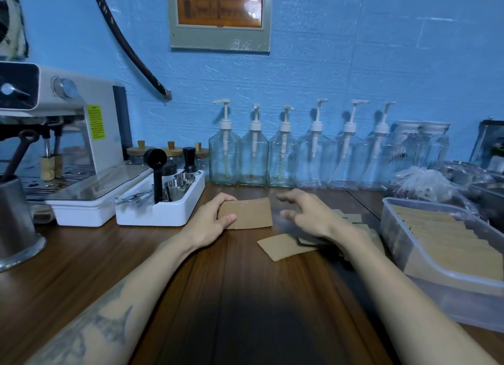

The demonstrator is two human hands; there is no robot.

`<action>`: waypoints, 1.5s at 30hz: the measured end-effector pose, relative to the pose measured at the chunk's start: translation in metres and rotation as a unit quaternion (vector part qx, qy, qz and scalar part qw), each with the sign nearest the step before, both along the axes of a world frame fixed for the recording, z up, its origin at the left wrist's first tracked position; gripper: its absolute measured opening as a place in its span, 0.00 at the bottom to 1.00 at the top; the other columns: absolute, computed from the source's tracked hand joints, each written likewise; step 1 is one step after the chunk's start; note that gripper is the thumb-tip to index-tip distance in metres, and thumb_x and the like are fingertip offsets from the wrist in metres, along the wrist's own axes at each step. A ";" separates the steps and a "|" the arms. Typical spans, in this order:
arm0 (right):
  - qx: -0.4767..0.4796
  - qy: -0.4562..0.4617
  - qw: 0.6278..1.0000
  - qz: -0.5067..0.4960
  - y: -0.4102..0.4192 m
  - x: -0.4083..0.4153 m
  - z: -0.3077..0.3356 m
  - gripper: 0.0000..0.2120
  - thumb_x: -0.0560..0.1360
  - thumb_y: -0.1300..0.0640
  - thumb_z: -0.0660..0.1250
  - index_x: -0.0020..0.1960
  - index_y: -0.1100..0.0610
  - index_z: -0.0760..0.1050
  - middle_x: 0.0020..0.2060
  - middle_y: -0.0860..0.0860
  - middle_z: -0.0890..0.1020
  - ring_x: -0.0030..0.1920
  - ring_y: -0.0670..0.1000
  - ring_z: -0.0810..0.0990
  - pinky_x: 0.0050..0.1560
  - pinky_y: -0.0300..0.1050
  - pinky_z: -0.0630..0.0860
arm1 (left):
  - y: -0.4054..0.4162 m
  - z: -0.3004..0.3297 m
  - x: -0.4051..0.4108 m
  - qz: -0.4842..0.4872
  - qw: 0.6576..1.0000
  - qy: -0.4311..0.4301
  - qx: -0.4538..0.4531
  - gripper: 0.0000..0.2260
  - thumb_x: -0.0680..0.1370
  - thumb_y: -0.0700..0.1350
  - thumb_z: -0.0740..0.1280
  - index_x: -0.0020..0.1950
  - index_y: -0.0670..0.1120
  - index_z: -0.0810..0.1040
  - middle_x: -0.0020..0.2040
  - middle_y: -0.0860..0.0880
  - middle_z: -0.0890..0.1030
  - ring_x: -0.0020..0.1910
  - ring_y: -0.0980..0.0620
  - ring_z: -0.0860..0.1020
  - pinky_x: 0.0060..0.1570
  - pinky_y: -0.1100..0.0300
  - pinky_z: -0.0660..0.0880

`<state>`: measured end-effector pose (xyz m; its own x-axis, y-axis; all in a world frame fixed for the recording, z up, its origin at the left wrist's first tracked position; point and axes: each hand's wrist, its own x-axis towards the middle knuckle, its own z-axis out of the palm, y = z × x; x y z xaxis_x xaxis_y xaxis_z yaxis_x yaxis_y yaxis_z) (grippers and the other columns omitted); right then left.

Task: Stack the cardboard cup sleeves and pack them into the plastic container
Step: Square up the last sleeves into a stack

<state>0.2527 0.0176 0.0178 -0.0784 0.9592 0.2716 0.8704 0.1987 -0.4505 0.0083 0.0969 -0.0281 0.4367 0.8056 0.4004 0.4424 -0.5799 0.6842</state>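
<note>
Blue textured wall [354, 64] backs a dark wood-grain desk [245, 296], with a grey framed panel [219, 17] mounted high on it. Left hand [210, 223] grips a small stack of cardboard sleeves [249, 213] at its left end, thumb on the near face and fingers curled over the far edge; the stack stands on edge on the desk. Right hand [308, 214] hovers just right of that stack, fingers spread and loosely bent, holding nothing; it is motion-blurred. Loose sleeves [286, 247] lie flat on the desk beneath and beside the right wrist, with more partly hidden behind the forearm. Plastic container [447, 280], translucent, sits at the right edge of the desk and already holds a row of sleeves standing on edge [441, 236]. Six clear pump bottles [283, 152] line the wall at the rear. White espresso machine [68, 135] occupies the left side, with a white tray [163, 212] of steel cups and black tools beside it. Steel vessel [16, 220] stands at the far left.
</note>
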 end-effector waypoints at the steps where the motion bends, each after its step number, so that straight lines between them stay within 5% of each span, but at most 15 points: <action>1: -0.024 0.001 1.000 -0.001 -0.003 0.004 0.002 0.22 0.79 0.52 0.67 0.71 0.50 0.70 0.72 0.49 0.71 0.72 0.50 0.68 0.72 0.47 0.63 | 0.000 0.001 -0.001 0.005 1.000 0.000 -0.002 0.11 0.80 0.43 0.67 0.61 0.54 0.73 0.56 0.52 0.77 0.57 0.50 0.76 0.59 0.52 0.74; 5: -0.186 -0.015 0.982 0.037 -0.017 0.002 0.013 0.28 0.71 0.40 0.72 0.69 0.43 0.71 0.70 0.43 0.69 0.68 0.46 0.67 0.66 0.47 0.64 | -0.001 0.002 -0.004 0.015 1.000 0.000 -0.007 0.11 0.80 0.43 0.67 0.61 0.52 0.73 0.55 0.51 0.77 0.57 0.49 0.76 0.61 0.52 0.73; 8: -0.243 -0.070 0.966 0.053 -0.023 -0.003 0.019 0.29 0.69 0.42 0.75 0.69 0.41 0.71 0.68 0.40 0.68 0.64 0.45 0.68 0.54 0.40 0.62 | -0.001 0.002 -0.003 0.014 1.000 0.005 -0.010 0.11 0.80 0.43 0.67 0.62 0.52 0.72 0.56 0.50 0.77 0.57 0.48 0.75 0.62 0.50 0.73; 10: -0.240 -0.098 0.965 0.042 -0.024 -0.005 0.021 0.29 0.69 0.44 0.76 0.68 0.41 0.72 0.69 0.43 0.69 0.65 0.47 0.70 0.55 0.41 0.62 | -0.001 0.003 -0.002 0.014 1.000 0.007 -0.010 0.11 0.80 0.44 0.67 0.62 0.52 0.72 0.56 0.50 0.77 0.57 0.48 0.75 0.62 0.50 0.73; 14: -0.216 -0.101 0.970 0.035 -0.023 -0.009 0.019 0.26 0.67 0.43 0.77 0.63 0.42 0.75 0.66 0.45 0.70 0.61 0.48 0.70 0.53 0.40 0.66 | 0.000 0.002 -0.002 0.013 1.000 0.010 -0.009 0.11 0.80 0.44 0.67 0.61 0.54 0.72 0.56 0.51 0.77 0.56 0.49 0.76 0.61 0.49 0.74; 18: -0.167 -0.069 0.982 0.054 -0.017 -0.017 0.012 0.29 0.65 0.48 0.80 0.62 0.48 0.74 0.64 0.48 0.70 0.63 0.51 0.70 0.63 0.46 0.69 | 0.001 0.001 -0.001 0.014 1.000 0.010 -0.002 0.11 0.80 0.44 0.67 0.60 0.54 0.72 0.55 0.51 0.78 0.56 0.49 0.76 0.60 0.50 0.74; 27: 0.018 0.013 0.996 0.084 -0.001 -0.031 0.004 0.12 0.74 0.59 0.73 0.57 0.53 0.81 0.50 0.46 0.82 0.52 0.45 0.78 0.54 0.38 0.71 | 0.004 -0.002 0.000 0.003 1.000 0.006 0.002 0.12 0.80 0.43 0.67 0.62 0.52 0.72 0.54 0.52 0.78 0.56 0.49 0.76 0.61 0.49 0.74; 31: 0.083 0.153 0.982 0.069 -0.001 -0.032 0.010 0.05 0.73 0.60 0.74 0.47 0.51 0.83 0.39 0.45 0.83 0.38 0.36 0.76 0.41 0.27 0.69 | 0.005 -0.002 0.000 -0.003 1.000 0.026 -0.006 0.14 0.81 0.43 0.65 0.65 0.52 0.70 0.57 0.49 0.77 0.58 0.48 0.75 0.63 0.48 0.72; 34: 0.128 0.295 0.945 0.058 0.001 -0.035 0.014 0.09 0.73 0.65 0.73 0.49 0.53 0.81 0.39 0.50 0.83 0.36 0.42 0.75 0.39 0.27 0.69 | 0.004 -0.003 -0.001 -0.011 0.999 0.028 -0.026 0.16 0.81 0.43 0.65 0.67 0.53 0.67 0.59 0.49 0.77 0.59 0.48 0.76 0.63 0.50 0.72; 37: 0.145 0.344 0.926 0.046 0.005 -0.033 0.010 0.23 0.72 0.70 0.71 0.63 0.54 0.73 0.32 0.46 0.78 0.32 0.45 0.74 0.43 0.37 0.75 | 0.002 -0.003 -0.001 -0.026 0.998 0.026 -0.046 0.20 0.79 0.41 0.68 0.67 0.54 0.66 0.57 0.50 0.77 0.57 0.48 0.76 0.60 0.53 0.73; 41: 0.111 0.286 0.952 -0.014 0.011 -0.027 -0.004 0.38 0.72 0.70 0.71 0.74 0.46 0.62 0.31 0.52 0.78 0.33 0.51 0.83 0.48 0.48 0.82 | -0.001 -0.001 0.002 -0.056 0.995 -0.008 -0.086 0.27 0.74 0.38 0.73 0.67 0.53 0.65 0.57 0.50 0.76 0.57 0.49 0.77 0.61 0.53 0.74; 45: 0.055 0.117 0.986 -0.107 0.014 -0.023 -0.013 0.20 0.73 0.56 0.73 0.64 0.49 0.76 0.51 0.54 0.84 0.54 0.57 0.81 0.57 0.52 0.77 | -0.002 -0.001 0.003 -0.054 0.993 -0.022 -0.100 0.25 0.73 0.45 0.75 0.65 0.57 0.67 0.57 0.52 0.77 0.57 0.52 0.78 0.60 0.52 0.77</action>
<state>0.2295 0.0316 0.0050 0.1995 0.9104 0.3624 0.7723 0.0816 -0.6300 0.0111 0.0948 -0.0293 0.5109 0.8200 0.2581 0.3513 -0.4732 0.8079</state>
